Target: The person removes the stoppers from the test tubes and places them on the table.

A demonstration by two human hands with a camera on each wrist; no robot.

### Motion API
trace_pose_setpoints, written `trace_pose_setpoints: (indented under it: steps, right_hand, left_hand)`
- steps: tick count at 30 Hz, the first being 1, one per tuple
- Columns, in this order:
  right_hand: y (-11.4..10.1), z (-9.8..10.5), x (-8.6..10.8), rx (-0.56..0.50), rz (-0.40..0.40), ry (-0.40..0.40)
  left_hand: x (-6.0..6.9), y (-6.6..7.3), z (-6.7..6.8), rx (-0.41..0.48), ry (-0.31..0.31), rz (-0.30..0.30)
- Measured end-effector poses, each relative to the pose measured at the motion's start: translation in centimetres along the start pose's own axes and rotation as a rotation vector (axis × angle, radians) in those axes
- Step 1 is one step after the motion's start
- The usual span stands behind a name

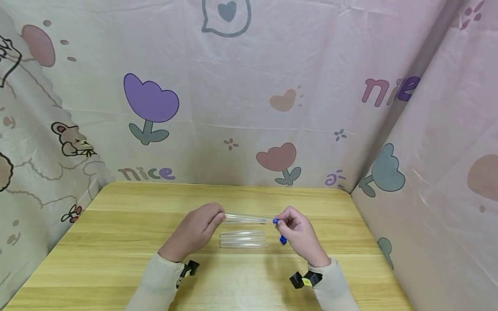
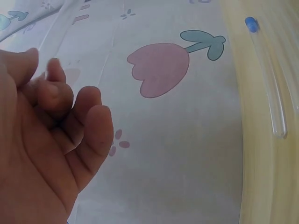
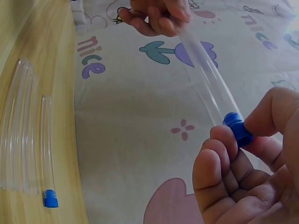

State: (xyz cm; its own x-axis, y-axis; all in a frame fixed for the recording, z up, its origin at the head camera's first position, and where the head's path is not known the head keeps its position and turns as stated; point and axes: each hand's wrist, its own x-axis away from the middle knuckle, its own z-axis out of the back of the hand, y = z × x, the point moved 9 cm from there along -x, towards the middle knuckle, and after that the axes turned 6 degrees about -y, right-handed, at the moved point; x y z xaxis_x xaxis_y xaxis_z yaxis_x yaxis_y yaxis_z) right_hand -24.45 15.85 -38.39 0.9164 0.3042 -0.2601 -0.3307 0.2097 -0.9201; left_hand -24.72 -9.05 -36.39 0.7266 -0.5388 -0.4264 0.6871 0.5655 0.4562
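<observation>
My left hand (image 1: 194, 229) grips one end of a clear test tube (image 3: 208, 70); its fingers are curled in the left wrist view, where the held tube is hidden. At the other end my right hand (image 1: 301, 233) pinches a blue stopper (image 3: 238, 129) between thumb and fingers. This stopper is at the tube's mouth; how deep it sits I cannot tell. Below the held tube, a second test tube (image 3: 46, 144) with a blue stopper (image 3: 50, 199) in its end lies on the table. Nearer to me lie several clear tubes (image 1: 243, 239) side by side.
More blue stoppers (image 1: 283, 239) lie on the wooden table (image 1: 116, 259) beside my right hand, partly hidden by it. A patterned cloth (image 1: 218, 86) hangs along the table's back edge and at both sides.
</observation>
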Motion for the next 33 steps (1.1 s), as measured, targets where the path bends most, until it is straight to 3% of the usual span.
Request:
trace_pose_setpoints:
  steps: [8, 15, 25, 33]
  right_hand:
    - [-0.6, -0.1, 0.1, 0.067, 0.073, 0.034]
    - [-1.1, -0.2, 0.3, 0.094, 0.137, 0.051]
    - [-0.1, 0.2, 0.2, 0.063, 0.000, 0.077]
    - [0.4, 0.6, 0.0, 0.055, -0.052, 0.100]
  left_hand:
    - [0.1, -0.5, -0.3, 0.090, -0.037, 0.041]
    - [0.0, -0.6, -0.2, 0.120, -0.020, 0.014]
    - [-0.1, -0.6, -0.2, 0.051, -0.005, 0.017]
    - [-0.1, -0.5, 0.0, 0.031, 0.011, -0.004]
